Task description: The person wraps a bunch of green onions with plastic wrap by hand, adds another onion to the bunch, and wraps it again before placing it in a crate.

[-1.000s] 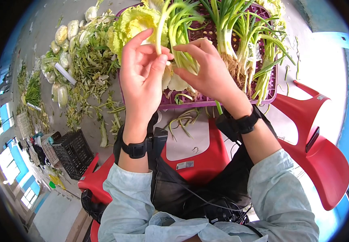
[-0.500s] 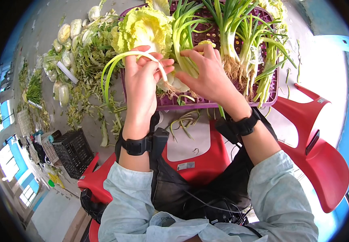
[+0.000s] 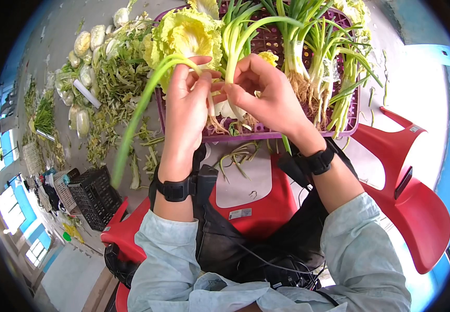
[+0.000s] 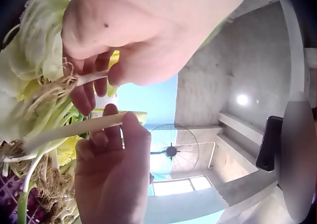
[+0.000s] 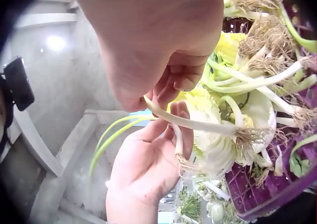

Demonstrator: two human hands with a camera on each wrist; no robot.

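Note:
My left hand (image 3: 186, 112) pinches a thin green onion (image 3: 155, 78) whose leaves arc down to the left; its white end and roots (image 4: 54, 88) hang by the palm. Between thumb and fingers, my right hand (image 3: 274, 99) pinches a thicker onion (image 3: 231, 62), leaves bending right in the head view. Its white stalk (image 5: 198, 124) ends in a root tuft in the right wrist view. The hands are close together over the near edge of a purple crate (image 3: 225, 137), in front of a yellow-green cabbage leaf (image 3: 183, 36).
Bunches of rooted onions (image 3: 297, 62) lie in the crate's right part. Leaf scraps (image 3: 118, 83) and wrapped cabbages (image 3: 82, 43) spread to the left. A black crate (image 3: 94, 197) is at lower left, and red chairs (image 3: 417, 208) stand at the right and below.
My right hand, empty half a second ago, now pinches a thicker onion. The left hand's onion has shifted, its leaves now reaching farther down and left.

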